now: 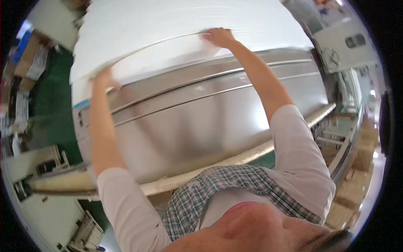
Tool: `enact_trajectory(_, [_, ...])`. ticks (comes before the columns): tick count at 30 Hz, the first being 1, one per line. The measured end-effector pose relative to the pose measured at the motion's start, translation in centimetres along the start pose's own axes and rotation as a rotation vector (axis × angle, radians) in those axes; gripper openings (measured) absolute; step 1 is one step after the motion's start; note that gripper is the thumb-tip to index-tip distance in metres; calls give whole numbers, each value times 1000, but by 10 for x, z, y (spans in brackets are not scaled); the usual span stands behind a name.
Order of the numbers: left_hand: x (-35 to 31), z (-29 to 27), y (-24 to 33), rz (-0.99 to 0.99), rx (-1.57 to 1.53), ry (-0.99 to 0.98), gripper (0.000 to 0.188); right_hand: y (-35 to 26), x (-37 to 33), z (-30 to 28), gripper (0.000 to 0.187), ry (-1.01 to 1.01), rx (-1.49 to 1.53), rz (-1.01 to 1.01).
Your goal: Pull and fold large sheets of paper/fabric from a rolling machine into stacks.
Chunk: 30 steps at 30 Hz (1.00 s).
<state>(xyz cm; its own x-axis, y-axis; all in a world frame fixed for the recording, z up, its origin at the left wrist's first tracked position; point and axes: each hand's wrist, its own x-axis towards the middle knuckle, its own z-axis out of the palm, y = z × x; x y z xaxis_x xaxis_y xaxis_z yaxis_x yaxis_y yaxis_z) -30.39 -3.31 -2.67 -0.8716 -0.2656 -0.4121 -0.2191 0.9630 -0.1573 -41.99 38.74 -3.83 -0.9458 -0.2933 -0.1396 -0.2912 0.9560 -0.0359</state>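
A wide white sheet [168, 52], apparently cloth, lies over a broad white stack [189, 17] with uneven side edges. Its near part is lifted into a curved fold between my hands. On the left, my left hand [105, 79], smeared by motion, is closed on the sheet near its left end. My right hand [220, 37] reaches farther out and pinches the fold's edge right of the middle. Both arms stretch over a shiny metal panel [189, 122] in front of the stack.
A pale padded rail [210, 164] runs along the panel's near side, against my checked apron [197, 201]. Cardboard boxes [31, 63] stand at the far left on a green floor [56, 96]. At the right is a white machine housing with a handwheel [331, 58].
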Motion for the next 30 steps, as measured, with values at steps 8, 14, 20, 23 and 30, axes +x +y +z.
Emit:
enact_trajectory(8, [-19, -5, 36, -286, 128, -72, 104, 192, -30, -25, 79, -104, -51, -117])
enact_trajectory(14, [-30, -7, 45, -406, 151, -122, 96, 344, -27, -41, 106, -315, -204, -95])
enact_trajectory(20, [-1, 41, -33, -210, 106, 7, 90, 504, -7, -27, 109, -467, -492, 282])
enact_trajectory(23, [-7, 52, -48, -100, 118, 148, 81, 530, -22, -17, 97, -321, -439, 342])
enact_trajectory(30, [-15, 58, -56, -11, 53, 426, 68, 575, -47, 7, 66, 175, -327, 133])
